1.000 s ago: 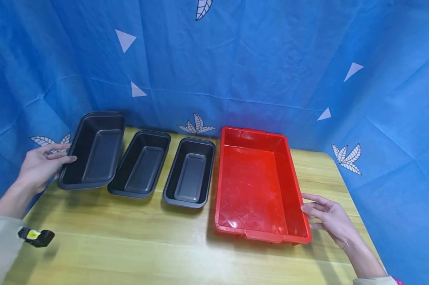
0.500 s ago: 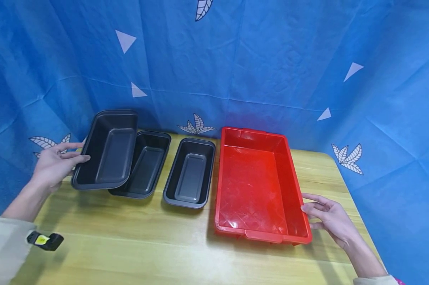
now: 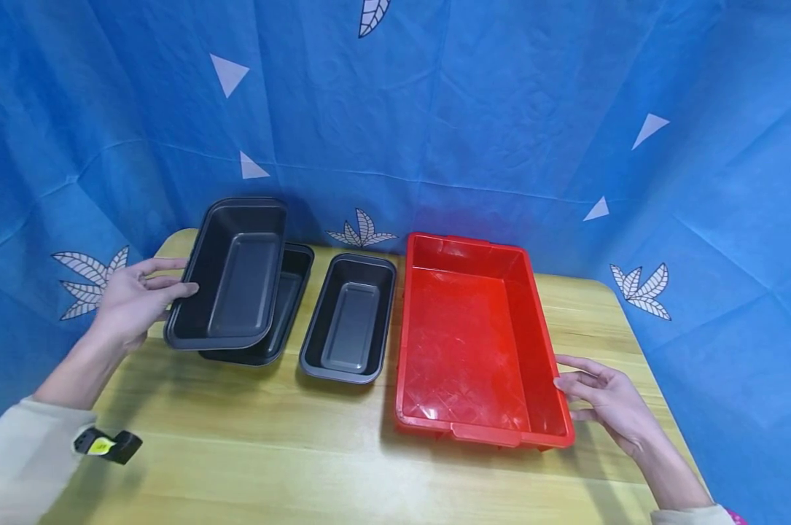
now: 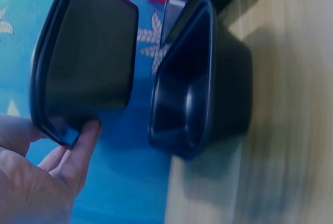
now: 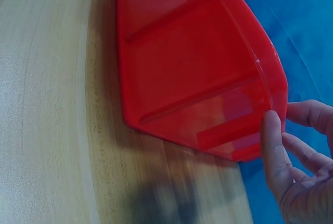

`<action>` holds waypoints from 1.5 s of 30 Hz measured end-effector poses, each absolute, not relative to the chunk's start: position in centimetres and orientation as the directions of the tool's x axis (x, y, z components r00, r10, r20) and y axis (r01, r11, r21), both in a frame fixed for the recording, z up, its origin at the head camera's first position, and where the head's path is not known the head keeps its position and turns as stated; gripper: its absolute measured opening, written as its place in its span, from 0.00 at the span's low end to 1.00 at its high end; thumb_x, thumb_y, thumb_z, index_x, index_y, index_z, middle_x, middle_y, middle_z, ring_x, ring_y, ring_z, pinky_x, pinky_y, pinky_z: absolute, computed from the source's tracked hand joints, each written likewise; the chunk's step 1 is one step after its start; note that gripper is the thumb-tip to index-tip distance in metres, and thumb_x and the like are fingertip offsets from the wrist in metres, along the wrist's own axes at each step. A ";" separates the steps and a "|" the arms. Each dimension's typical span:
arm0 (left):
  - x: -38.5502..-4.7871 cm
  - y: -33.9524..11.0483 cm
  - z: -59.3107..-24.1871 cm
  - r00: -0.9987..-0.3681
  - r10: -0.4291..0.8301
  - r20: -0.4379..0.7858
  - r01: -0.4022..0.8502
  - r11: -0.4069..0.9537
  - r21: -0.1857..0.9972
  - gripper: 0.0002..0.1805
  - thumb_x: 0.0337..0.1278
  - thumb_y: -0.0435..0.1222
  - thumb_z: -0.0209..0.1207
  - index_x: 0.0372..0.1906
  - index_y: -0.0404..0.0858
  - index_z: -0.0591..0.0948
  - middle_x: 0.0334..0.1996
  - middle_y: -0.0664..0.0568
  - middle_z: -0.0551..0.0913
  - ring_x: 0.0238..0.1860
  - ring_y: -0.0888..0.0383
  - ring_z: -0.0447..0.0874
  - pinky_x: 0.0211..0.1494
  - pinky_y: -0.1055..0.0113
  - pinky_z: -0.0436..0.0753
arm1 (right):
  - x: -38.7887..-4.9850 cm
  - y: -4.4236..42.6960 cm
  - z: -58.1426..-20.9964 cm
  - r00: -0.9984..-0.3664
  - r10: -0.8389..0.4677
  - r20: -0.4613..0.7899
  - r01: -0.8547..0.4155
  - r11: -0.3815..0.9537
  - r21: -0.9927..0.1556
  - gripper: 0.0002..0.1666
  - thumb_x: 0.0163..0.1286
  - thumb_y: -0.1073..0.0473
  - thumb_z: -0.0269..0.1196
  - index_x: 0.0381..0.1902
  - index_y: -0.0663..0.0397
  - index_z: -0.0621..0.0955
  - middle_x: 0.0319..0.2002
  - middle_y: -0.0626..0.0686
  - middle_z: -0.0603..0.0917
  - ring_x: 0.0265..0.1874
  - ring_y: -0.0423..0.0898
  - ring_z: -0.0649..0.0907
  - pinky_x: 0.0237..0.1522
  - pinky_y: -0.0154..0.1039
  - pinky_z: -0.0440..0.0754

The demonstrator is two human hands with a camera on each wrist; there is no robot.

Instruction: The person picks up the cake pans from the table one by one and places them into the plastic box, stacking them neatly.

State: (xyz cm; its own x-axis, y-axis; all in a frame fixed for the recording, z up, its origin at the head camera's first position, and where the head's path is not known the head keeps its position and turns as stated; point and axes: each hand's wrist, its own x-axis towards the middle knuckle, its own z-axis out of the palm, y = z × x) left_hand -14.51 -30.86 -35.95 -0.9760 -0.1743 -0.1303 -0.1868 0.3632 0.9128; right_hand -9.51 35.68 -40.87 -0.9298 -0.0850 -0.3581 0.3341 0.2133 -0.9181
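My left hand (image 3: pixel 135 302) pinches the left rim of a dark loaf pan (image 3: pixel 240 284), held up above the table and partly covering a second dark pan (image 3: pixel 293 281). In the left wrist view, the raised pan (image 4: pixel 91 47) shows its outer side, and the fingers of the hand (image 4: pixel 47 177) grip its lower edge; the second pan (image 4: pixel 229 83) is apart from it. A third dark pan (image 3: pixel 351 321) stands to the right. My right hand (image 3: pixel 608 401) pinches the right rim of the red bin (image 3: pixel 464 343), as the right wrist view of the hand (image 5: pixel 302 161) also shows.
The pans and bin stand on a light wooden table (image 3: pixel 270 452). A blue curtain (image 3: pixel 434 109) with white leaf and triangle prints hangs behind and at both sides. A small black device (image 3: pixel 108 445) is attached at my left sleeve.
My left hand has moved right with the raised pan, which has come over the second pan from beside it. My right hand and the red bin have stayed in place.
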 end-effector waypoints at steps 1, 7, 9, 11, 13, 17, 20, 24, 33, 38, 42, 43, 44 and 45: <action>-14.5 -30.5 -35.9 -0.976 -0.172 -0.132 -0.188 0.363 0.913 0.14 0.73 0.41 0.64 0.53 0.63 0.76 0.29 0.80 0.84 0.23 0.73 0.84 0.13 0.68 0.71 | -9.5 35.7 -40.9 -0.929 -0.084 -0.360 0.336 0.215 -0.917 0.19 0.77 0.61 0.64 0.58 0.29 0.84 0.41 0.41 0.90 0.41 0.41 0.89 0.38 0.42 0.94; -14.3 -27.5 -36.0 -0.979 -0.150 -0.142 -0.183 0.316 0.931 0.19 0.73 0.39 0.63 0.64 0.49 0.76 0.30 0.78 0.86 0.32 0.74 0.88 0.30 0.72 0.87 | -9.6 35.8 -40.8 -0.925 -0.083 -0.370 0.346 0.214 -0.913 0.19 0.77 0.61 0.64 0.58 0.28 0.84 0.42 0.41 0.90 0.40 0.41 0.90 0.39 0.42 0.94; -14.2 -26.4 -36.0 -0.977 -0.140 -0.158 -0.193 0.286 0.939 0.21 0.72 0.38 0.64 0.65 0.47 0.76 0.30 0.76 0.86 0.32 0.73 0.89 0.31 0.72 0.89 | -9.6 35.8 -40.8 -0.925 -0.086 -0.371 0.348 0.207 -0.915 0.19 0.77 0.61 0.64 0.57 0.28 0.84 0.42 0.41 0.90 0.40 0.41 0.90 0.39 0.42 0.94; -14.1 -25.3 -36.0 -0.975 -0.133 -0.176 -0.204 0.250 0.946 0.22 0.71 0.37 0.65 0.65 0.46 0.77 0.31 0.75 0.86 0.31 0.71 0.89 0.32 0.72 0.89 | -9.5 35.8 -40.7 -0.924 -0.090 -0.371 0.348 0.200 -0.916 0.19 0.77 0.61 0.64 0.56 0.27 0.84 0.42 0.41 0.90 0.40 0.41 0.90 0.39 0.42 0.94; -13.9 -24.4 -35.9 -0.974 -0.123 -0.190 -0.212 0.209 0.955 0.23 0.69 0.35 0.66 0.66 0.45 0.77 0.32 0.74 0.85 0.30 0.70 0.88 0.33 0.71 0.91 | -9.5 35.8 -40.7 -0.924 -0.095 -0.370 0.347 0.195 -0.917 0.19 0.78 0.62 0.64 0.56 0.27 0.84 0.41 0.41 0.90 0.40 0.41 0.90 0.39 0.42 0.94; -13.6 -22.6 -35.8 -0.978 -0.094 -0.187 -0.200 0.161 0.966 0.28 0.69 0.33 0.66 0.71 0.37 0.74 0.33 0.72 0.86 0.30 0.70 0.88 0.32 0.70 0.90 | -9.4 35.8 -40.7 -0.924 -0.099 -0.370 0.348 0.191 -0.918 0.19 0.78 0.62 0.64 0.56 0.27 0.84 0.42 0.41 0.90 0.39 0.41 0.90 0.39 0.42 0.94; -13.2 -21.4 -35.7 -0.979 -0.089 -0.181 -0.192 0.138 0.972 0.30 0.68 0.32 0.66 0.72 0.34 0.72 0.34 0.71 0.86 0.29 0.71 0.87 0.30 0.72 0.89 | -9.4 35.8 -40.8 -0.922 -0.097 -0.375 0.352 0.192 -0.916 0.19 0.78 0.61 0.64 0.57 0.28 0.84 0.42 0.41 0.90 0.40 0.41 0.90 0.40 0.42 0.94; -12.4 -19.8 -35.5 -0.979 -0.107 -0.173 -0.189 0.161 0.969 0.31 0.67 0.33 0.68 0.73 0.35 0.73 0.35 0.70 0.84 0.29 0.74 0.82 0.26 0.75 0.82 | -9.4 35.9 -40.8 -0.920 -0.097 -0.379 0.355 0.199 -0.913 0.19 0.78 0.61 0.64 0.57 0.28 0.84 0.42 0.41 0.90 0.40 0.41 0.90 0.40 0.42 0.94; -12.0 -16.3 -35.3 -0.986 -0.079 -0.147 -0.158 0.167 0.973 0.29 0.66 0.33 0.68 0.71 0.37 0.76 0.37 0.64 0.88 0.26 0.71 0.81 0.25 0.74 0.81 | -9.5 35.9 -40.8 -0.922 -0.100 -0.373 0.349 0.200 -0.915 0.19 0.78 0.61 0.64 0.56 0.27 0.84 0.42 0.41 0.90 0.39 0.41 0.90 0.39 0.41 0.94; -12.4 -14.2 -35.7 -0.988 -0.079 -0.134 -0.146 0.177 0.973 0.26 0.66 0.32 0.68 0.68 0.39 0.79 0.48 0.46 0.87 0.21 0.69 0.72 0.23 0.74 0.74 | -9.5 35.9 -40.9 -0.922 -0.099 -0.375 0.352 0.191 -0.916 0.19 0.78 0.61 0.64 0.57 0.28 0.84 0.42 0.41 0.90 0.40 0.41 0.90 0.39 0.41 0.94; -12.9 -12.5 -36.0 -0.989 -0.067 -0.131 -0.140 0.155 0.978 0.26 0.65 0.31 0.67 0.68 0.38 0.79 0.57 0.37 0.85 0.25 0.69 0.77 0.24 0.73 0.76 | -9.5 35.9 -41.0 -0.924 -0.103 -0.369 0.346 0.190 -0.919 0.19 0.78 0.61 0.64 0.57 0.28 0.84 0.42 0.41 0.90 0.40 0.41 0.90 0.39 0.41 0.94; -13.1 -12.0 -36.1 -0.989 -0.065 -0.131 -0.139 0.146 0.979 0.26 0.65 0.31 0.67 0.67 0.38 0.79 0.57 0.35 0.85 0.26 0.69 0.79 0.24 0.72 0.77 | -9.5 35.9 -41.1 -0.924 -0.104 -0.368 0.345 0.189 -0.920 0.19 0.78 0.61 0.64 0.57 0.28 0.84 0.42 0.41 0.90 0.40 0.41 0.90 0.39 0.41 0.94; -13.3 -11.6 -36.2 -0.989 -0.062 -0.131 -0.138 0.140 0.980 0.26 0.65 0.31 0.67 0.67 0.39 0.80 0.58 0.35 0.85 0.27 0.68 0.80 0.25 0.72 0.78 | -9.5 35.9 -41.1 -0.925 -0.105 -0.366 0.343 0.188 -0.920 0.19 0.78 0.62 0.63 0.57 0.28 0.84 0.42 0.41 0.90 0.40 0.41 0.90 0.39 0.41 0.94; -13.4 -11.1 -36.3 -0.990 -0.058 -0.130 -0.136 0.132 0.982 0.26 0.65 0.31 0.67 0.67 0.38 0.80 0.57 0.35 0.85 0.27 0.68 0.81 0.25 0.72 0.79 | -9.6 35.9 -41.1 -0.925 -0.106 -0.365 0.342 0.187 -0.921 0.19 0.78 0.62 0.63 0.57 0.27 0.84 0.42 0.41 0.90 0.40 0.41 0.90 0.39 0.41 0.94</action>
